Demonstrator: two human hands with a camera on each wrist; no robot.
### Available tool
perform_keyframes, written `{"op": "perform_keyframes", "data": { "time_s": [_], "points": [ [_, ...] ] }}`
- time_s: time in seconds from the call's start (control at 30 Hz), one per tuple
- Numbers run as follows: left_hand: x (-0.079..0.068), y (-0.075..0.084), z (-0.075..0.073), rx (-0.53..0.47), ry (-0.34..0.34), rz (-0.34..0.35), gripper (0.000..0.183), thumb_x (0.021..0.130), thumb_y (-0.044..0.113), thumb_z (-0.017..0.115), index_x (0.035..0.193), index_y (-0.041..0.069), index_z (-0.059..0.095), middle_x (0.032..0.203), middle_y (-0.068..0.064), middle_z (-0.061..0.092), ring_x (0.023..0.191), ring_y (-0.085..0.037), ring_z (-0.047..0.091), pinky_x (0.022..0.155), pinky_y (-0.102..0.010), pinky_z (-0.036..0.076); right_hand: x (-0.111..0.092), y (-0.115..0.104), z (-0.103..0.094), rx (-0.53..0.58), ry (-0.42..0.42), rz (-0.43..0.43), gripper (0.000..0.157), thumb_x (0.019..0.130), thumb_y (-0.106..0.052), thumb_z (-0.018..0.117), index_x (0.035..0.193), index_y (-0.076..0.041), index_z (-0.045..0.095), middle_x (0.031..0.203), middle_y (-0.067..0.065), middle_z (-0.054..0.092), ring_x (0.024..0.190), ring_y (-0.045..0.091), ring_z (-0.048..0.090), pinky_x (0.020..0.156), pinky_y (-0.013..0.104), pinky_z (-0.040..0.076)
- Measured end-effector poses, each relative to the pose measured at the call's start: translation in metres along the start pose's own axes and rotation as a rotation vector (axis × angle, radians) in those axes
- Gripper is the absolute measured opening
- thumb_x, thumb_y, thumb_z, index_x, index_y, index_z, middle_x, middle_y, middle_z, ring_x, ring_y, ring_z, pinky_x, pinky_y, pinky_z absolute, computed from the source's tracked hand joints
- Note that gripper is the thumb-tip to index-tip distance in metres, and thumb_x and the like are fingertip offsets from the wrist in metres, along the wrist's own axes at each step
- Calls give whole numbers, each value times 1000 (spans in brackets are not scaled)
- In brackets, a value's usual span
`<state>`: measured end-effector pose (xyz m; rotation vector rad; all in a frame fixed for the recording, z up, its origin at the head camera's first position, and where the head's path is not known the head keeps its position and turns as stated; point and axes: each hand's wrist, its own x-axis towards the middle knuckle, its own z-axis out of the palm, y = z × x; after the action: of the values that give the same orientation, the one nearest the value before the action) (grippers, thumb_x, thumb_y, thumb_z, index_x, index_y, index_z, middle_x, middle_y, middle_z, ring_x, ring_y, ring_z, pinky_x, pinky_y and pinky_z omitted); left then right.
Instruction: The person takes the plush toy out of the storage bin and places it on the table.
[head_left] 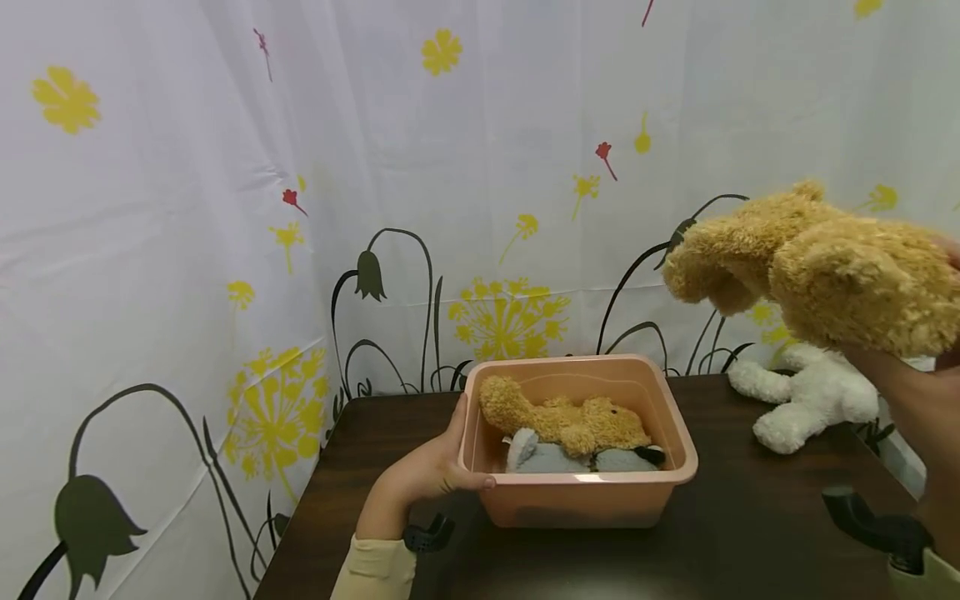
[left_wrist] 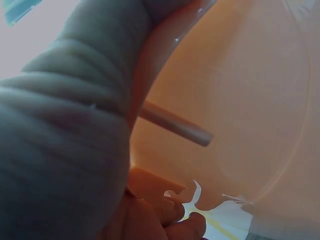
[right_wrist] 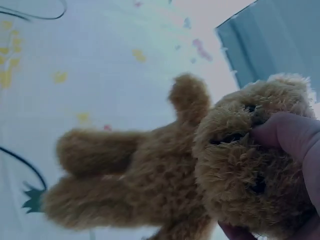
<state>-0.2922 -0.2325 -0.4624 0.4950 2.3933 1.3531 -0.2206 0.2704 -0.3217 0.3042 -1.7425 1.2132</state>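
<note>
Over the right side of the table, my right hand grips a golden-brown teddy bear by its head, with the bear's legs pointing left. In the right wrist view the thumb presses into the bear's face. My left hand holds the left rim of a peach plastic bin, thumb at the front corner and fingers along the outer side. Inside the bin lie a golden-brown plush animal and a grey plush toy with a black part, partly hidden under the brown one.
A white plush toy lies at the right back of the dark wooden table. Behind the table hangs a white curtain with yellow flowers and dark stems. Both wrists wear black straps.
</note>
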Motion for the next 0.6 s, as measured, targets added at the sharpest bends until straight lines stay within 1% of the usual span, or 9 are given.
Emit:
{"op": "perform_keyframes", "data": {
  "time_s": [0.03, 0.07, 0.1, 0.17, 0.27, 0.37, 0.43, 0.5, 0.6],
  "points": [
    [1, 0, 0, 17, 4, -4, 150, 86, 40, 94, 171, 31, -29, 182, -24, 7, 147, -39, 55, 116, -50, 49, 6, 5, 0, 9, -21, -34, 75, 101, -7, 76, 165, 3, 38, 170, 12, 43, 158, 25, 43, 131, 35, 30],
    [1, 0, 0, 37, 7, -7, 150, 85, 42, 94, 171, 29, -29, 182, -25, 8, 147, -39, 55, 116, -50, 48, 11, 12, 1, 15, -47, -62, 75, 98, -3, 79, 163, 1, 43, 164, 10, 50, 150, 23, 51, 127, 31, 36],
    [1, 0, 0, 53, 10, -15, 150, 85, 44, 93, 171, 27, -29, 182, -25, 8, 148, -38, 55, 117, -50, 47, 14, 16, 3, 3, -63, -30, 78, 94, 8, 77, 163, -3, 43, 161, 8, 52, 144, 20, 55, 120, 27, 42],
    [0, -1, -1, 65, 13, -14, 151, 85, 45, 93, 171, 26, -28, 182, -25, 7, 148, -38, 55, 117, -50, 47, 15, 29, 7, -52, -89, 92, 85, 93, 8, 77, 165, -12, 36, 158, -2, 46, 133, 13, 57, 104, 17, 49],
    [0, -2, -1, 64, 4, -5, 150, 85, 45, 93, 171, 26, -29, 182, -25, 5, 149, -38, 54, 116, -49, 47, 12, 52, 13, -157, -133, 310, 94, 95, -3, 80, 165, -28, 23, 146, -12, 38, 118, 3, 53, 86, 9, 49],
    [0, -2, 1, 42, -10, 6, 150, 86, 43, 93, 170, 28, -30, 182, -24, 5, 149, -39, 54, 115, -48, 48, 10, 79, 17, -196, -225, 413, 91, 98, -11, 80, 166, -31, 22, 139, -7, 39, 109, 3, 51, 76, 8, 50],
    [1, -2, 2, 23, -12, 6, 150, 86, 41, 93, 170, 27, -30, 183, -24, 4, 149, -39, 54, 116, -48, 48, 9, 97, 22, -181, -300, 426, 87, 100, -13, 78, 167, -28, 25, 142, 5, 41, 111, 8, 52, 74, 10, 51],
    [1, -1, 2, 10, -7, 3, 150, 86, 39, 93, 170, 27, -31, 183, -23, 2, 149, -40, 54, 116, -47, 48, 9, 115, 29, -159, -362, 424, 83, 102, -13, 77, 167, -23, 27, 149, 18, 38, 113, 12, 53, 73, 12, 52],
    [2, 0, 1, -4, -4, 1, 150, 86, 37, 93, 170, 24, -31, 183, -21, -1, 151, -40, 52, 116, -47, 48, 8, 141, 39, -150, -414, 427, 80, 104, -17, 75, 167, -13, 27, 155, 26, 35, 113, 14, 54, 73, 13, 53]
  ]
}}
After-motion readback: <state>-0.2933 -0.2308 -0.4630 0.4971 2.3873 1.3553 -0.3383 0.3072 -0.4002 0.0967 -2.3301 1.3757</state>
